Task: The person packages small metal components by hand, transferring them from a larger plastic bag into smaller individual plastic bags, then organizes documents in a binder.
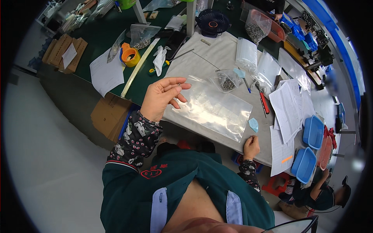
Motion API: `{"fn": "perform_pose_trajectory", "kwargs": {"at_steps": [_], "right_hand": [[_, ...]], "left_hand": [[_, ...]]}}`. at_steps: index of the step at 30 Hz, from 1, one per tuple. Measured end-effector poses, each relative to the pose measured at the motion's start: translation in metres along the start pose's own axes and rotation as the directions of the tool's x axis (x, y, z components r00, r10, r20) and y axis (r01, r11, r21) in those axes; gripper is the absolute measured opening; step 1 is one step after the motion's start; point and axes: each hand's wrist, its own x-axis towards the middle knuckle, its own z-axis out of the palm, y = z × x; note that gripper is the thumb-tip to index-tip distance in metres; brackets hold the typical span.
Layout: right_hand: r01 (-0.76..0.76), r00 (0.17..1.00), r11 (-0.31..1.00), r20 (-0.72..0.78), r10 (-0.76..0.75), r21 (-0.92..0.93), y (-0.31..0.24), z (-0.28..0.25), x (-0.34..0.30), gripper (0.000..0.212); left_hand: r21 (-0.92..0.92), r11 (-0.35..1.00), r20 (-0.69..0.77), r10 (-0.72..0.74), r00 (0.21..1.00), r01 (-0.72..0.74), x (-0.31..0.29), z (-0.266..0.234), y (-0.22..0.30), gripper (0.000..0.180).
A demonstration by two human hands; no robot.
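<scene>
My left hand [162, 97] is raised over the near left part of the grey work surface [186, 62]. Its thumb and index finger pinch a tiny metal part [178, 84], too small to tell the kind. Below and beside it lies a flat clear plastic bag [217, 110]. My right hand [251, 147] rests curled at the table's near edge; whether anything is inside it is hidden. Just above that hand is a light blue slip [253, 124]. An open clear bag of small metal parts [228, 83] sits beyond the flat bag.
A red-handled tool [264, 104] and blue pen [247, 86] lie to the right, near stacked clear bags [246, 55] and printed sheets [286, 110]. Blue bins [304, 165] line the right edge. A yellow tape roll [130, 57] stands left. Another person [322, 196] sits at lower right.
</scene>
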Motion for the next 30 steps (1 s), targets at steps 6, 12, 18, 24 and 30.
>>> {"fn": "perform_pose_trajectory", "kwargs": {"at_steps": [6,12,18,24,30], "right_hand": [[-0.009,1.000,0.999,-0.001,0.009,-0.046,-0.004,-0.002,0.001,0.009],[0.206,0.978,0.935,-0.030,-0.207,0.288,-0.083,0.000,0.001,0.006],[0.406,0.531,0.470,0.217,-0.819,0.784,-0.275,0.033,-0.033,0.010],[0.813,0.090,0.163,0.156,-0.984,0.559,-0.447,0.121,-0.104,0.049],[0.888,0.364,0.447,0.433,-0.825,0.105,-0.492,0.229,-0.162,0.086]], "left_hand": [[0.126,0.989,-0.086,0.094,0.992,-0.082,-0.015,-0.008,0.003,0.024],[0.090,0.990,-0.216,0.123,0.969,-0.105,-0.068,-0.051,-0.009,0.017],[-0.166,0.986,-0.642,-0.091,0.761,-0.022,-0.223,-0.112,-0.085,0.014],[-0.244,0.951,-0.907,-0.154,0.392,-0.190,-0.374,-0.184,-0.170,0.013],[-0.330,0.861,-0.944,-0.300,0.136,-0.388,-0.465,-0.286,-0.235,0.008]]}}
